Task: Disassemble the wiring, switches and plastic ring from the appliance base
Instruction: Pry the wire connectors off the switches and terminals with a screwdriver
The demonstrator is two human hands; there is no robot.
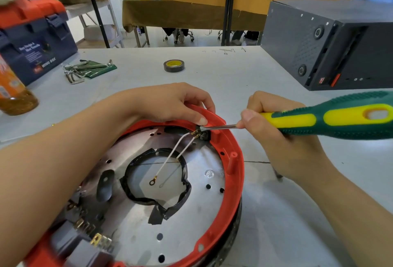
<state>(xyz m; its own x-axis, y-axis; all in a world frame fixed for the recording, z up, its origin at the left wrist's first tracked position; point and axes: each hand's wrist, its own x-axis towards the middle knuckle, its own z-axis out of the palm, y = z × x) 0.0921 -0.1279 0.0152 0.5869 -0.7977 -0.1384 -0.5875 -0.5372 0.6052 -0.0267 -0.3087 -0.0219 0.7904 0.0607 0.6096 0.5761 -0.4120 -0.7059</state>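
Screwdriver tip at terminal block on red ring, centre frame.
Left hand [170, 105] grips the far rim of the red plastic ring [236, 173], fingers curled over it; appliance base [131, 209] fills lower centre, white wires [172, 156] run from the terminals [196, 133] down to the middle. Right hand [276, 130] holds green-yellow screwdriver [319, 121], tip on terminals.

Workshop or repair room. Big grey work table [212, 71]. Red and blue toolbox [36, 39] at far left edge. Hex keys [85, 70] beside it. Black tape roll [174, 65] near table middle. Dark metal machine box [327, 43] at far right corner. More tables with yellow cloth [191, 14] behind.
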